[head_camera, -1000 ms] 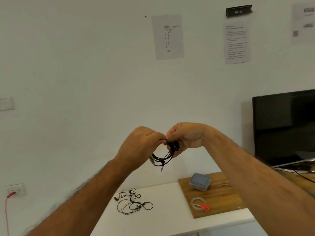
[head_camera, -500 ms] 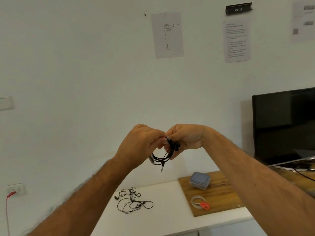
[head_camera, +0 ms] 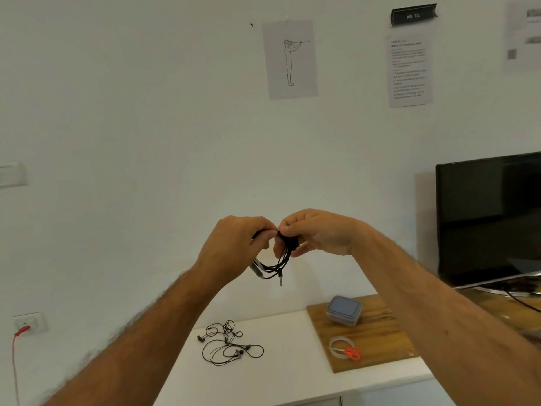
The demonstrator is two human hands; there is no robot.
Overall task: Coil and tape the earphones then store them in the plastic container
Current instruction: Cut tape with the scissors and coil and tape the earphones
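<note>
Up in front of the white wall, both hands meet on one coiled bundle of black earphones (head_camera: 282, 253). Left hand (head_camera: 234, 247) is curled over the bundle's left side, fingers bent inward and pinching the cord near the top. Right hand (head_camera: 317, 234) clamps the other side, thumb and fingertips closed on a thick knot of loops, knuckles touching or nearly touching the left hand's. Below the grip the coil hangs in a loose arc, and a jack plug (head_camera: 280, 278) dangles straight down from it. A pale strip shows at the coil's lower left, beneath the left hand; what it is cannot be made out.

Well below the grip, on the white tabletop (head_camera: 287, 373), a second set of earphones (head_camera: 229, 344) lies uncoiled and tangled. Below and to the right of the grip sits a wooden board (head_camera: 380, 326), and on it the plastic container (head_camera: 344, 310), its blue-grey lid on. Just nearer on the same board, a roll of clear tape (head_camera: 336, 344) lies flat, with orange-handled scissors (head_camera: 351, 353) resting across it. Far right of the grip stands a dark screen (head_camera: 486, 218). Above the grip, a line drawing of a standing figure (head_camera: 289, 60) is stuck to the wall.
</note>
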